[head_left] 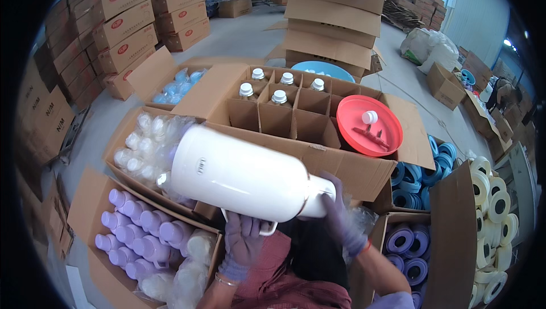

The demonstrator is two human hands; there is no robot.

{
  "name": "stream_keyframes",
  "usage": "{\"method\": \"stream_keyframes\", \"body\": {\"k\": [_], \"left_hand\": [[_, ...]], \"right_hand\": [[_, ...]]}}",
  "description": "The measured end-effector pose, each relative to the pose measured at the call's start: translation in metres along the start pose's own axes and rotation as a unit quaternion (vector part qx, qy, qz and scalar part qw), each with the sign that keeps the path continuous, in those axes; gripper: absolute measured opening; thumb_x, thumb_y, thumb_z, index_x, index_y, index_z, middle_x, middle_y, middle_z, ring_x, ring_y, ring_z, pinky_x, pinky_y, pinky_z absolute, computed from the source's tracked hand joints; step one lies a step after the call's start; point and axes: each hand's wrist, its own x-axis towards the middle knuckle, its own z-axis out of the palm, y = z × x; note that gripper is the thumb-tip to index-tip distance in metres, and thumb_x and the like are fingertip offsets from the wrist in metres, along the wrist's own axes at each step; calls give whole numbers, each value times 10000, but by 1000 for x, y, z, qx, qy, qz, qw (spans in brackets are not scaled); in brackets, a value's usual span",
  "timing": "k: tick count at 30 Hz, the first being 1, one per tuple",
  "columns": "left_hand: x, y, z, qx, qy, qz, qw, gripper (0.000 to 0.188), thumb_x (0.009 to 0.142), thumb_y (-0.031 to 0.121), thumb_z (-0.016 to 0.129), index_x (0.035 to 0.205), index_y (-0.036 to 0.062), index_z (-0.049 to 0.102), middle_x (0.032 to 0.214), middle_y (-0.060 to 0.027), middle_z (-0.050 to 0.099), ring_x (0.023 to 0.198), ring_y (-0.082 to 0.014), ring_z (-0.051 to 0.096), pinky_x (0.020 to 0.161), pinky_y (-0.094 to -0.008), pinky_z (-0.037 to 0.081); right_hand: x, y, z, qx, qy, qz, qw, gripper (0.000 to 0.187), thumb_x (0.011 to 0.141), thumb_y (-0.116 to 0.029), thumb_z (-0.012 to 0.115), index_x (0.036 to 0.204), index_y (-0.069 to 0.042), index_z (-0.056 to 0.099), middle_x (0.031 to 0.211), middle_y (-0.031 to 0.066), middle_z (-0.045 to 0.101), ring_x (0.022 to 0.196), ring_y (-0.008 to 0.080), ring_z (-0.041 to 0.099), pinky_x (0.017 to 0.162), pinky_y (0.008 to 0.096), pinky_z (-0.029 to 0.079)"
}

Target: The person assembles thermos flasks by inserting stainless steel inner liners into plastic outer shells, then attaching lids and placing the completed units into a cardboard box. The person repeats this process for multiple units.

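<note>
A large white vacuum jug (pixel 242 175) lies nearly level in front of me, its base to the left and its narrow neck to the right. From below, my left hand (pixel 243 238) in a purple-grey glove grips it at the handle. My gloved right hand (pixel 340 218) is closed round the neck end, slightly blurred; its palm side is hidden. Just beyond the jug stands a divided carton (pixel 347 164) with several white-capped bottles (pixel 278 97) in its far-left cells. A red round tray (pixel 348 120) rests on that carton's right corner, holding a white cap (pixel 369 117) and dark red pieces.
Purple bottles (pixel 148 247) fill a carton at left; plastic-wrapped clear parts (pixel 142 144) sit behind them. On the right are purple rings (pixel 400 241), blue rings (pixel 410 175) and cream rings (pixel 499 206). Stacked cartons (pixel 333 19) rise at the back, beside a blue basin (pixel 323 70).
</note>
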Motion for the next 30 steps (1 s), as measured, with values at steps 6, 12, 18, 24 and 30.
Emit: {"method": "stream_keyframes", "body": {"k": [6,12,18,24,30], "left_hand": [[16,22,-43,453,-167,36,875,463,980,275,593,1376,42,533,1390,-134,526,1311,-266,471,1090,-460,393],[7,46,-22,807,-393,247,364,630,798,56,631,1400,212,538,1450,-102,445,1347,-381,406,1142,-561,307],[20,155,-54,684,-138,-43,715,306,957,126,585,1245,82,680,1281,-119,652,1153,-198,614,1012,-357,481],[155,323,-216,904,302,113,280,334,887,418,601,1145,241,719,1471,-143,468,1364,-392,407,1126,-555,297],[198,363,-290,930,347,-44,113,403,918,462,518,1125,199,743,1490,-80,441,1334,-312,420,1135,-648,184]], "right_hand": [[62,-7,-28,147,-92,163,971,534,1016,-503,480,1333,-81,562,1216,92,660,1081,202,644,966,370,519],[95,-11,-33,18,-294,107,949,476,979,-341,547,1319,-11,586,1212,113,641,1073,194,635,964,332,493],[37,-19,-4,-255,-211,74,941,399,930,-316,569,1171,-11,659,1079,119,651,1001,224,609,898,340,466],[53,-12,2,-271,-195,101,937,415,904,-325,552,1127,7,665,1027,144,648,972,249,621,887,336,471],[54,-11,6,-133,-145,142,970,380,1018,-298,490,1168,20,633,1200,124,651,1128,207,576,1025,347,413]]}}
